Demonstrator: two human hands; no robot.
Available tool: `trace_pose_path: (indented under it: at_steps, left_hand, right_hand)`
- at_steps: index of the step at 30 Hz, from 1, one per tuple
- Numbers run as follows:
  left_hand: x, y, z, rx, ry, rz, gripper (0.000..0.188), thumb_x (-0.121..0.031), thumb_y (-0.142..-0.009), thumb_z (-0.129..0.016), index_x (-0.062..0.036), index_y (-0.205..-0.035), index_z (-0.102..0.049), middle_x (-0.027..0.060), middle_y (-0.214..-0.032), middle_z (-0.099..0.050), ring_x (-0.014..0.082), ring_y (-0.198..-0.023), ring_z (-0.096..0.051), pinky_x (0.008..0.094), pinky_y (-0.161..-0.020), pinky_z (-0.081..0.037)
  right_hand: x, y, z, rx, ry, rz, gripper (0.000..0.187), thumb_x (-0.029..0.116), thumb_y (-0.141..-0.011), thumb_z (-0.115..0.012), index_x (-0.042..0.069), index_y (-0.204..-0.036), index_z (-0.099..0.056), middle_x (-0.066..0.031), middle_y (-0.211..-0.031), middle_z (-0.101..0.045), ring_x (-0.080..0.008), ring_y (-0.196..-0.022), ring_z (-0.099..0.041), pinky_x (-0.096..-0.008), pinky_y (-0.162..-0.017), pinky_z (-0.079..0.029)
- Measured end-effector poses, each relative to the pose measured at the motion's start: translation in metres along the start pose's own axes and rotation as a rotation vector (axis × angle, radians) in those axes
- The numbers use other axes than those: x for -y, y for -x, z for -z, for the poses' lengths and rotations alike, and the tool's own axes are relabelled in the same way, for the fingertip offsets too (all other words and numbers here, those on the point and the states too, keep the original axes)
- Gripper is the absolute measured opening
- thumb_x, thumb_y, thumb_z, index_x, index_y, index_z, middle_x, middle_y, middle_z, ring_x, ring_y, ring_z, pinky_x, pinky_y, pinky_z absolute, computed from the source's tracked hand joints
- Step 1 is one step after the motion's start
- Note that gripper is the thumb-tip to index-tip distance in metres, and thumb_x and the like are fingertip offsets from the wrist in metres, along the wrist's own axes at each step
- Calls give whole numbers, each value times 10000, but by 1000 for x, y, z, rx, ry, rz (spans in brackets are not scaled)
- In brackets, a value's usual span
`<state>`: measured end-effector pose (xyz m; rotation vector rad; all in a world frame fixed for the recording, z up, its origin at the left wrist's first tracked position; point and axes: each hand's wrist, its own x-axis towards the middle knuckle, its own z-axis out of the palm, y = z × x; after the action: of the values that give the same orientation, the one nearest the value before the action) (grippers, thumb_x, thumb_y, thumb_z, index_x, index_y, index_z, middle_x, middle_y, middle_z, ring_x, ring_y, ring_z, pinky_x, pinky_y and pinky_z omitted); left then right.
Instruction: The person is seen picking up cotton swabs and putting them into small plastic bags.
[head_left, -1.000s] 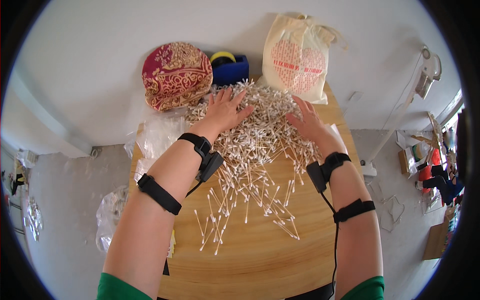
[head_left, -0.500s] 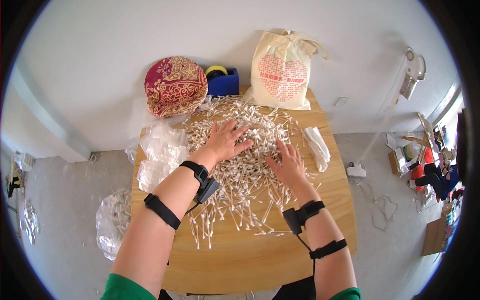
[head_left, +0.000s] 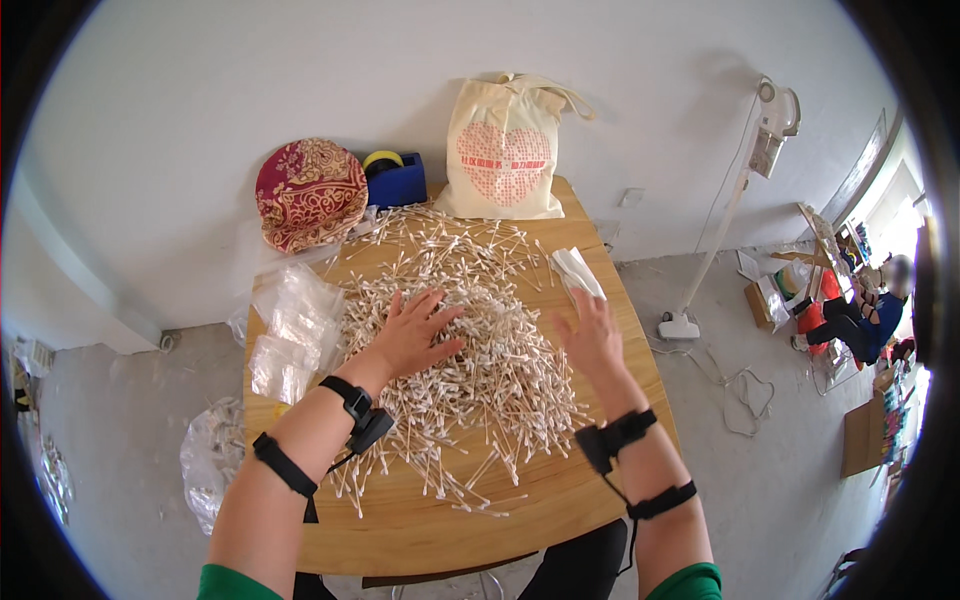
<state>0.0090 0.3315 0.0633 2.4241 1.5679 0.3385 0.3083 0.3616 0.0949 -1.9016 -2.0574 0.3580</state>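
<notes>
Cotton swabs [head_left: 480, 390]: loose heap across the middle of the bench [head_left: 400, 545], strays fanning out at its near and far edges. Handling, judged by eye: each swab is likely almost weightless; shaft stiff but thin, probably liable to snap if bent; cotton ends soft, easily crushed or soiled. Shafts look smooth, so a bundle probably slides and rolls; crossed sticks may snag one another. Best hold: singles at mid-shaft, clear of the cotton; quantities with a flat palm or two cupped hands, low pressure. Left hand [head_left: 415, 338] lies palm down on the left part of the heap, fingers spread apart, nothing visibly clamped. Right hand [head_left: 592, 345] is just right of the heap, thumb apart from the other fingers, near a folded white item [head_left: 572, 268]; contact with that cannot be told. Appearance: slim, pale tan, wood-like shafts with white cotton tips, lying at every angle; tips dominate the dense centre, while bare shafts show more clearly among the near strays.
</notes>
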Motion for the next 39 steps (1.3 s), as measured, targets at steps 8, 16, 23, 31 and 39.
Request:
trace_pose_path:
  at_steps: [8,16,23,31,39]
  left_hand:
    - [-8,-12,0,28,47,-83,657,-618,-942,-341,-248,-1482,-286,180,-1525,-254,353,-1401,-258,606,-1130,-83]
    - [114,-103,19,-68,100,118,610,-453,-999,-373,-31,-1437,-333,210,-1512,-268,339,-1396,-280,393,-1140,-257]
    - [164,-187,0,-15,-152,230,604,-411,-987,-395,12,-1415,-351,258,-1484,-291,370,-1384,-283,394,-1135,-249]
    - [176,-208,-23,-143,-155,249,567,-453,-970,-412,-67,-1385,-414,216,-1335,-460,384,-1254,-422,415,-1071,-334]
    - [130,-164,-12,125,127,43,454,-380,-968,-466,-97,-1323,-490,206,-1298,-480,350,-1198,-495,400,-1019,-401]
  right_hand:
    - [-76,-72,-40,-16,140,98,583,154,-818,-640,144,-1373,-464,-146,-1369,-469,-354,-1253,-433,-433,-1054,-367]
    - [-57,-72,-40,-6,-229,427,423,-57,-780,-556,78,-1173,-634,-122,-1130,-639,-273,-1078,-587,-348,-936,-464]
    - [-73,-153,-44,-56,-422,230,418,-44,-812,-510,95,-1190,-623,-120,-1150,-628,-290,-1045,-600,-321,-912,-457]
    - [-46,-190,-86,-100,-187,444,488,-76,-786,-479,137,-1195,-637,-85,-1254,-593,-301,-1135,-538,-373,-1013,-416]
    - [-41,-150,-64,223,-369,478,460,-131,-752,-511,121,-1087,-700,-67,-1192,-641,-238,-1124,-575,-334,-976,-457]
